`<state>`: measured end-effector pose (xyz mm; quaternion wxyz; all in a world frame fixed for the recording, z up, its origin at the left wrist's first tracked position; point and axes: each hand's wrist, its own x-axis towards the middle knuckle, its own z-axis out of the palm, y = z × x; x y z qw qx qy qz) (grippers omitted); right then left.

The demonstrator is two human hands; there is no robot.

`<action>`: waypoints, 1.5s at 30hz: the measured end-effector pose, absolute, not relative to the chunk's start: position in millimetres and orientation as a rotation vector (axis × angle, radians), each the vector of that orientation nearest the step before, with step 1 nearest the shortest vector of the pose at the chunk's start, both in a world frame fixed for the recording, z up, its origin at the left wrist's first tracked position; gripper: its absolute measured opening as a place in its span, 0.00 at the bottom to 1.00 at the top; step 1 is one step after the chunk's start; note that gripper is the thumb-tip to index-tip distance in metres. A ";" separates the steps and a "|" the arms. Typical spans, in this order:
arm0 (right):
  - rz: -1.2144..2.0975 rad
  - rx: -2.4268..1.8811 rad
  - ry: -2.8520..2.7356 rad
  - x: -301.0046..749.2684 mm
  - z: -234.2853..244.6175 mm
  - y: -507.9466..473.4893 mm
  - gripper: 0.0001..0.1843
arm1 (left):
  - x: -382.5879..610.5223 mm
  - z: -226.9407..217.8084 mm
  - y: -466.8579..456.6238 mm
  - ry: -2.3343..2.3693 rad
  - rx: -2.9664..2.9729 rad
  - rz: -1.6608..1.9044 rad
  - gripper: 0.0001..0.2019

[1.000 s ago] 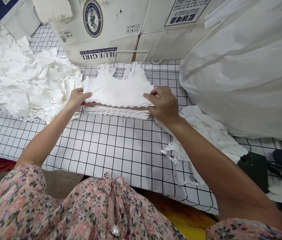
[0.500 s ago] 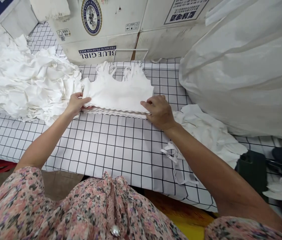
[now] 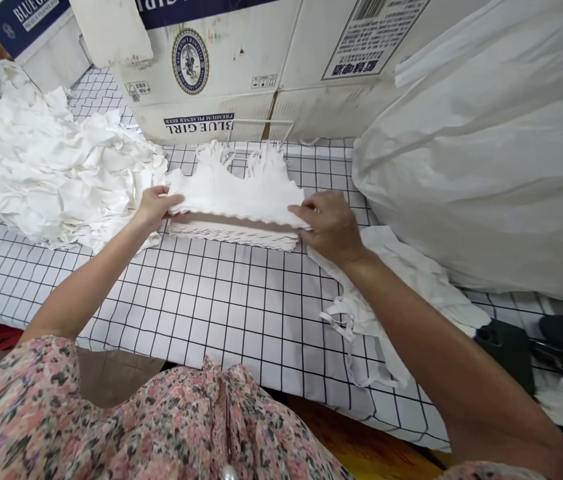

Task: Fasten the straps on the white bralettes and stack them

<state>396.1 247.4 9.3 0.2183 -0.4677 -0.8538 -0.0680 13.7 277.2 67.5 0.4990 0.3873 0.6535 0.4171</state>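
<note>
The two hands hold a white strappy top by its near edge, just over a neat stack of white tops in the middle of the table. The left hand pinches the left corner, thumb on top. The right hand pinches the right corner between thumb and finger. I cannot tell if they hold one layer or more.

The step looks like lining the top up with the stack. The next move seems to call for both corners level and the cloth pulled flat.

The top is thin and soft, with a wavy edge. Its straps bunch up at the far end, by a thin white wire stand; I cannot tell if they hook on. A crumpled white cloth pile sits on the left, on the smooth checked tablecloth. A wrinkly, puffy white bag bulges on the right.
</note>
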 end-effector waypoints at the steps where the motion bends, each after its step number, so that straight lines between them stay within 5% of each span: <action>1: -0.168 -1.299 -2.419 394.4 6.8 241.6 0.16 | 12.8 63.0 271.4 1.614 0.936 0.974 0.15; 5: -0.056 -1.497 -2.668 394.8 14.1 219.7 0.27 | -1.8 59.7 260.0 1.746 1.144 0.848 0.16; 11: 0.271 -1.568 -2.712 359.5 45.8 231.7 0.50 | 19.1 43.7 273.0 1.785 2.343 0.590 0.28; 19: 0.334 -1.801 -2.352 339.6 -15.3 240.2 0.54 | 42.7 -18.6 269.8 1.795 2.375 0.490 0.52; 23: 0.374 -1.805 -2.328 360.6 -16.7 235.5 0.52 | 33.6 -15.6 269.1 1.802 2.359 0.499 0.52; 31: 0.220 -1.856 -1.809 327.3 17.9 352.0 0.24 | 82.2 0.4 281.4 1.645 2.578 0.409 0.45; 38: 0.395 -2.042 -1.713 302.3 29.4 428.2 0.19 | 98.4 -18.6 277.9 1.534 2.564 0.527 0.43; 45: 0.237 -1.773 -2.011 297.5 17.4 334.7 0.34 | 95.0 -7.2 274.9 1.492 2.505 0.528 0.43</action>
